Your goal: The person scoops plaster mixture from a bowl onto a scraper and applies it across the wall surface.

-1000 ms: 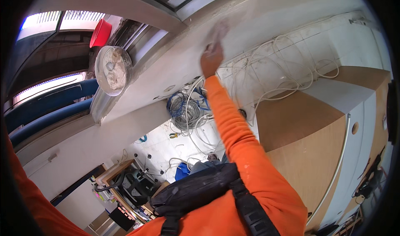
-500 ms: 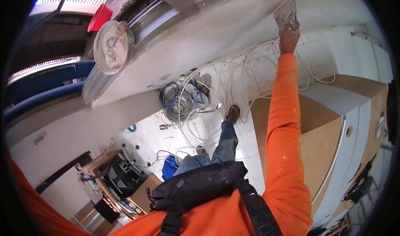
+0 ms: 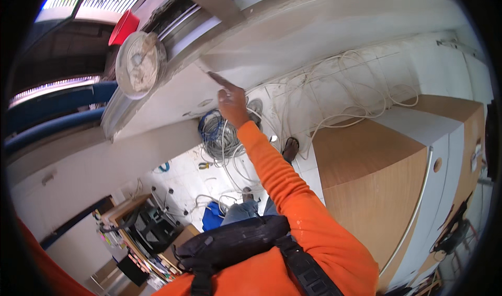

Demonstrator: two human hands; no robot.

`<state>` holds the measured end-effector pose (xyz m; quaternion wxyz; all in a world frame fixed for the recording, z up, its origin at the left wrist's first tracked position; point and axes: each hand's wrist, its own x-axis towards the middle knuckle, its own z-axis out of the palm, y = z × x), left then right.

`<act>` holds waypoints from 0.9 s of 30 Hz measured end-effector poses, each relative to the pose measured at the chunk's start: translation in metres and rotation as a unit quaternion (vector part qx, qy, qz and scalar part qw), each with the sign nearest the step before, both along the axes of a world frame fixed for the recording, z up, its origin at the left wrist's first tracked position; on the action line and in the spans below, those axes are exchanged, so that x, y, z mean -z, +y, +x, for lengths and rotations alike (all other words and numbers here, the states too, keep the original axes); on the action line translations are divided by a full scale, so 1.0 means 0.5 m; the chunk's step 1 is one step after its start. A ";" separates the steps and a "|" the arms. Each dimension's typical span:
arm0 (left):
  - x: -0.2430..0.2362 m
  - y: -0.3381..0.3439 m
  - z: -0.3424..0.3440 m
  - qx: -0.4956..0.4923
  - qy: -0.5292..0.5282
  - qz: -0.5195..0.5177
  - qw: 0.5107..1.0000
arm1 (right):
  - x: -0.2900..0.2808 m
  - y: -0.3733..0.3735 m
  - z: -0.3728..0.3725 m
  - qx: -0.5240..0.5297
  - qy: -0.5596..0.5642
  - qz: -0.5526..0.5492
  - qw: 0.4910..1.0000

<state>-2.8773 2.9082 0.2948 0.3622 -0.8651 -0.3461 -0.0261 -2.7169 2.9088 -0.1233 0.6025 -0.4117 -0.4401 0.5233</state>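
My right hand (image 3: 232,103) is at the pale wall (image 3: 251,55) below the window, its index finger stretched up and to the left. It is closed on a putty knife (image 3: 203,67), whose thin blade shows almost edge-on against the wall; the handle is hidden in the palm. Up and left of the hand, a round white tub (image 3: 125,68) holding off-white putty (image 3: 145,68) rests on the window ledge. My left hand is out of view; only a strip of its sleeve (image 3: 49,264) shows at the lower left.
A red bucket (image 3: 124,28) stands beyond the tub. Coiled grey cable (image 3: 217,136) and loose white cables (image 3: 361,113) lie on the tiled floor near my feet. Wooden cabinets (image 3: 374,191) stand at right. Pliers (image 3: 204,166) and an office chair (image 3: 154,225) are at lower left.
My right hand has swung from the far right of the wall to the left with the putty knife, nearer the tub. The blade, broadside before, has turned nearly edge-on.
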 end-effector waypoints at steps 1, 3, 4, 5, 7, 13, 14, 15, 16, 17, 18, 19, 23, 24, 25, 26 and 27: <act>-0.001 0.001 -0.006 -0.002 0.000 -0.001 1.000 | 0.045 0.008 0.029 0.004 0.004 -0.044 0.999; -0.001 -0.001 -0.012 -0.005 -0.006 -0.001 1.000 | 0.080 0.082 0.164 0.134 0.008 -0.010 0.991; 0.000 0.001 -0.010 -0.001 -0.012 -0.002 1.000 | 0.096 0.121 0.242 0.202 0.001 0.007 0.979; -0.002 -0.001 -0.012 -0.004 -0.013 -0.006 1.000 | 0.068 0.152 0.323 0.222 -0.077 -0.051 0.971; 0.008 0.003 -0.001 0.006 -0.029 -0.010 1.000 | 0.083 0.262 0.442 0.357 -0.146 0.069 0.920; 0.009 0.015 -0.002 0.015 -0.048 -0.021 0.998 | 0.033 0.252 0.250 0.328 -0.233 -0.028 0.915; 0.008 0.028 -0.010 0.020 -0.037 -0.016 0.999 | 0.058 0.230 0.179 0.336 -0.302 -0.004 0.892; -0.002 0.032 -0.023 0.021 -0.018 -0.011 1.000 | 0.040 0.175 0.136 0.276 -0.274 0.025 0.921; -0.015 0.036 -0.032 0.028 0.003 -0.003 1.000 | 0.021 0.137 0.120 0.218 -0.248 0.055 0.942; -0.030 0.044 -0.035 0.038 0.023 0.004 0.999 | 0.029 0.129 0.141 0.217 -0.172 0.093 0.956; -0.044 0.051 -0.037 0.051 0.044 0.010 0.998 | 0.045 0.123 0.178 0.212 -0.094 0.131 0.964; -0.060 0.059 -0.041 0.061 0.068 0.013 0.996 | 0.040 0.118 0.220 0.218 -0.162 0.069 0.960; -0.075 0.106 -0.051 0.113 0.108 0.015 0.988 | 0.078 0.270 0.470 0.339 -0.027 0.066 0.938; -0.064 0.125 -0.065 0.120 0.099 0.005 0.988 | 0.093 0.310 0.528 0.348 -0.005 0.039 0.937; -0.062 0.128 -0.072 0.121 0.090 -0.004 0.989 | 0.101 0.346 0.563 0.356 0.024 0.013 0.934; -0.094 0.112 -0.070 0.106 0.099 -0.019 0.989 | 0.115 0.365 0.514 0.347 0.048 0.009 0.937; -0.064 0.120 -0.095 0.096 0.054 -0.045 0.993 | 0.123 0.369 0.510 0.328 0.010 0.021 0.944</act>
